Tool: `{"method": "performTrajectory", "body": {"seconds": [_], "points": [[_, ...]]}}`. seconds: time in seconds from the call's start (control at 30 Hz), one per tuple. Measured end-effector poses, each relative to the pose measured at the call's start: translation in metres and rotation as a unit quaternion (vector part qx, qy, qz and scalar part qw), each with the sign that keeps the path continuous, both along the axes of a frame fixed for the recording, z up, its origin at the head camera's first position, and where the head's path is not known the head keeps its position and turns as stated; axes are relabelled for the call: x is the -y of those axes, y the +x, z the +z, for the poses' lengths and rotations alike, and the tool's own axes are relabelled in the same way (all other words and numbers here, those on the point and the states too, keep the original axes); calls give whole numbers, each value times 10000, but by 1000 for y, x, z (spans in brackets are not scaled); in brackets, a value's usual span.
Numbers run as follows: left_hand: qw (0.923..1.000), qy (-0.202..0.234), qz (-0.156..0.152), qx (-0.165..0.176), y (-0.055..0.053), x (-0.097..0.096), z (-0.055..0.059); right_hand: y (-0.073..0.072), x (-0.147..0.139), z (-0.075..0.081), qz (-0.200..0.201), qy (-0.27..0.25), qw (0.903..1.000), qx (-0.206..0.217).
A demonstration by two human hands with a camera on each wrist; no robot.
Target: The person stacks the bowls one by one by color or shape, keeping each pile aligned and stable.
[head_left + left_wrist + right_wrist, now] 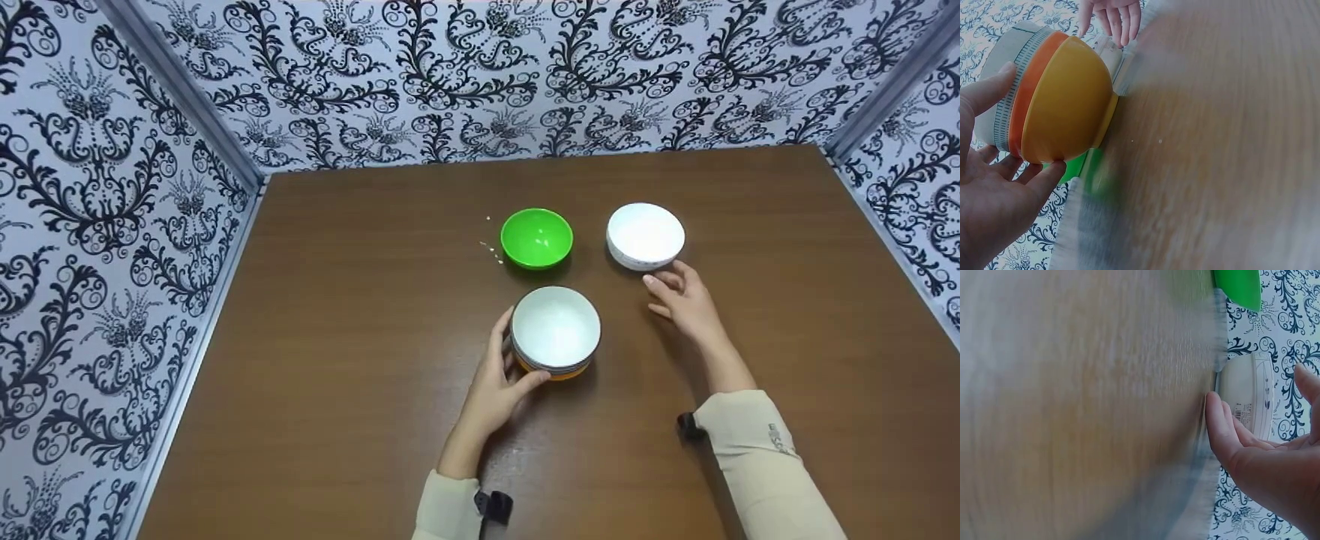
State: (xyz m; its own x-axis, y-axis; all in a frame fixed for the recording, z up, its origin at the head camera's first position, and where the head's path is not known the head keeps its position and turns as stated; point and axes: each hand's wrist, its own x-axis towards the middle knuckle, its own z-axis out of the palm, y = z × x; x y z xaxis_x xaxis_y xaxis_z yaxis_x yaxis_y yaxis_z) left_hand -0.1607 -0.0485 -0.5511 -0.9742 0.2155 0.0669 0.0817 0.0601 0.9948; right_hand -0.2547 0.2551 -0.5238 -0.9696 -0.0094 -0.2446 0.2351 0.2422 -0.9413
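My left hand [499, 386] grips a stack of nested bowls [556, 328] from its left side, thumb toward the front and fingers round the back. In the left wrist view a yellow bowl [1067, 101] is lowest, with an orange bowl [1039, 84] and pale patterned bowls [1008, 84] nested above. My right hand [688, 304] is just in front of a white bowl [645, 234], thumb and fingers spread apart; whether a fingertip touches it I cannot tell. The white bowl [1244, 394] stands upright, a printed label on its side. Behind the stack sits a green bowl [536, 238].
Small white crumbs [492, 250] lie left of the green bowl on the brown wooden table [360, 300]. Patterned panels [480, 82] stand along the table's back and both sides, joined by grey corner posts [202, 97].
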Motion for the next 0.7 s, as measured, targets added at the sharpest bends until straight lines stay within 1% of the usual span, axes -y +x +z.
{"method": "performTrajectory", "body": {"seconds": [0.17, 0.47, 0.7], "points": [[10000, 32, 3, -7, 0, -1, -1, -4, 0, 0, -92, -314, 9993, 164], [9999, 29, 19, 133, 0, -1, 0, -11, -1, 0, -272, -795, 9950, 546], [9998, 25, 27, 210, 1, 0, 1, -17, -1, 1, -382, -1043, 9916, 661]]}}
